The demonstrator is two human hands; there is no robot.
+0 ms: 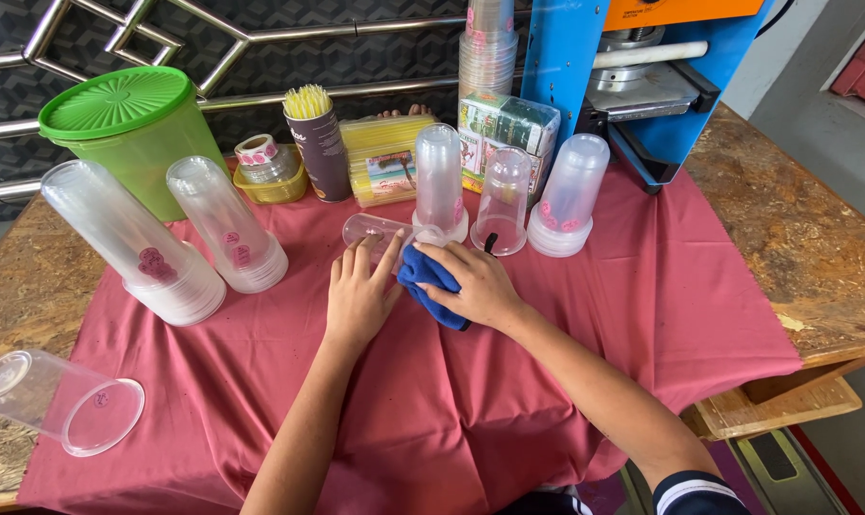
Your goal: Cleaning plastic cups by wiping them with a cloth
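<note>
Both hands met at the middle of the pink cloth (566, 315) that covered the wooden table (804, 248). Her or his left hand (359, 296) lay flat, fingers spread and closed on nothing, its fingertips touching a clear plastic cup (375, 230) that lay on its side. The right hand (477, 284) was clamped on a bunched blue rag (430, 278), pressed just beside that cup's open end. The cup sat directly ahead of both hands, toward the far edge of the table, its long axis running left to right across the view, base to the left and mouth toward the rag. The left hand was the nearer of the two, already in contact; the right reached it only through the rag. Just behind stood upturned stacks of clear cups (439, 186), with two more leaning stacks (136, 243) off to the left, a green lidded tub (132, 133) behind them, and a blue sealing machine (633, 76) at the far right. Another single cup (55, 399) lay on its side well apart at the near left corner.
</note>
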